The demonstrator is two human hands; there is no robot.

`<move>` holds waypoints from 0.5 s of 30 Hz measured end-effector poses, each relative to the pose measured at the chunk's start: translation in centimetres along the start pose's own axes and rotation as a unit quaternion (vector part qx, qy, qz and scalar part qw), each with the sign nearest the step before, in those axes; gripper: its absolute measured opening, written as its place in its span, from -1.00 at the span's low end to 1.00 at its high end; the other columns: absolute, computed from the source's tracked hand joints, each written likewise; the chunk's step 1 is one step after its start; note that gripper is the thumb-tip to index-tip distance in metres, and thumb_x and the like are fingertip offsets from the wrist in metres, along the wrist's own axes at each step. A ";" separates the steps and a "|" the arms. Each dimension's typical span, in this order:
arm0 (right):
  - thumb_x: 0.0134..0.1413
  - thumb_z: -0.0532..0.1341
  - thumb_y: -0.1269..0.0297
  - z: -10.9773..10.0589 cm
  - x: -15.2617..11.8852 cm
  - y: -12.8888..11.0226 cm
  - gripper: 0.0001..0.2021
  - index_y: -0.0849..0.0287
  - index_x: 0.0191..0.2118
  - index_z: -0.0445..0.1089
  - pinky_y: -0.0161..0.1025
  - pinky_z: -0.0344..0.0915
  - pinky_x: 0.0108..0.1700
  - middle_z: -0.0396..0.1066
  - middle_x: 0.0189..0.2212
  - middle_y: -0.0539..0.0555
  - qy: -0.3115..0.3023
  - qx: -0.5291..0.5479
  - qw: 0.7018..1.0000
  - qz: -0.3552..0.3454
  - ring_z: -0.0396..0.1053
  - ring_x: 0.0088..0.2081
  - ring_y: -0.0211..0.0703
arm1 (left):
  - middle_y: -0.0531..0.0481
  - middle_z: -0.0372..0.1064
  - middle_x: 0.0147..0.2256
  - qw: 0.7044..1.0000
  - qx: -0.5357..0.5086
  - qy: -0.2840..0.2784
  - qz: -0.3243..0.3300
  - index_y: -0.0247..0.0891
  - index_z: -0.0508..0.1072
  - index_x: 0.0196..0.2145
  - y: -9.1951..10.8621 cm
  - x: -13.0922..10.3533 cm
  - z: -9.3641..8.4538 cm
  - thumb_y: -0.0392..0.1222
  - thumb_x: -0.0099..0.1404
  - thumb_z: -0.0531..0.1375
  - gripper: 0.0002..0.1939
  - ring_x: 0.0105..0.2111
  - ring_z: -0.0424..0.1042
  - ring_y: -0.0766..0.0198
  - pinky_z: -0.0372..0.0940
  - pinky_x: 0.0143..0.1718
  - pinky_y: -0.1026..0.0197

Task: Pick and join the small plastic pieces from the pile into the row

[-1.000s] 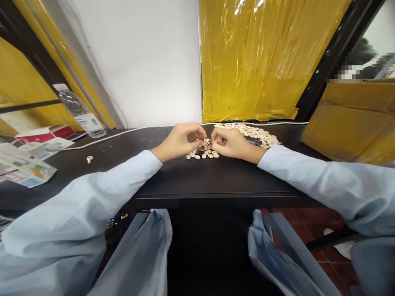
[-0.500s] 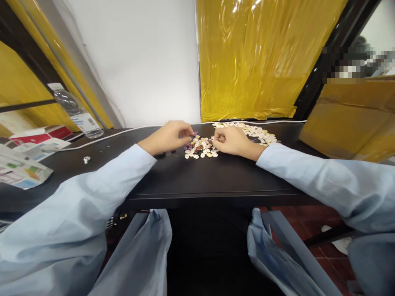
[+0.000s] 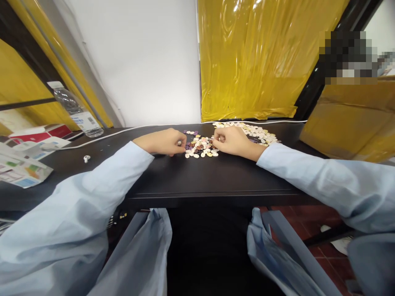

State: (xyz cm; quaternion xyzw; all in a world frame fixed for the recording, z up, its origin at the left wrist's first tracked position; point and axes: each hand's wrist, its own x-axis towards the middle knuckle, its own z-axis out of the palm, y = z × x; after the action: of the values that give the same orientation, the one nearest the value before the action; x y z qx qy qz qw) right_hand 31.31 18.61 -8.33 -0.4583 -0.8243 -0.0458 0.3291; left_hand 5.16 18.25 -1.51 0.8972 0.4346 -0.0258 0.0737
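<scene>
A pile of small oval buttons (image 3: 201, 148), white, cream, brown and purple, lies on the black table. My left hand (image 3: 166, 142) is at the pile's left edge, its fingers curled with the tips together; what they hold, if anything, is too small to make out. Just beyond it lies a short row of purple and white buttons (image 3: 191, 132). At the pile's right side my right hand (image 3: 233, 140) has thumb and fingers pinched, and its fingertips hide whatever is between them. Behind that hand spreads a larger heap of pale buttons (image 3: 259, 133).
A white cable (image 3: 123, 130) runs along the back of the table (image 3: 197, 176). On the left are a water bottle (image 3: 78, 115), a white earbud (image 3: 87, 158) and a printed packet (image 3: 24, 170). A cardboard box (image 3: 348, 119) stands at right. Behind it a blurred-out person shows.
My left hand has come down slightly toward me, uncovering the short row of purple and white buttons. My right hand stays nearly in place, still pinched.
</scene>
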 end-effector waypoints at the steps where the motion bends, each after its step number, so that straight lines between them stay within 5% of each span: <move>1: -0.03 0.20 0.27 0.0 0.0 0.0 -0.88 0.15 -0.51 0.38 -0.26 0.04 -0.39 0.45 -0.54 0.03 -0.001 -0.002 1.000 0.000 0.30 -0.48 -0.18 | 0.08 0.46 -0.57 1.000 -0.005 -0.003 0.003 -0.19 0.49 -0.33 0.1 0.0 0.0 -0.16 0.21 0.16 -0.87 -0.56 0.40 0.26 0.13 -0.48 0.27; 15: 0.01 0.20 0.26 -0.1 0.0 -0.2 -0.87 0.16 -0.48 0.42 -0.25 0.03 -0.38 0.46 -0.52 0.04 -0.007 -0.014 1.000 -0.003 0.30 -0.47 -0.17 | 0.03 0.46 -0.45 0.999 0.024 0.044 0.011 -0.22 0.49 -0.30 0.2 0.0 0.1 -0.21 0.19 0.14 -0.85 -0.51 0.34 0.27 0.12 -0.45 0.25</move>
State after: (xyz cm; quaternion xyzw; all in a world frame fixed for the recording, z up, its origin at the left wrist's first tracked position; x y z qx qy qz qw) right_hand 31.20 18.48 -8.21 -0.4609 -0.8270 -0.0548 0.3172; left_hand 5.34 18.11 -1.59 0.9040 0.4263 0.0041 0.0331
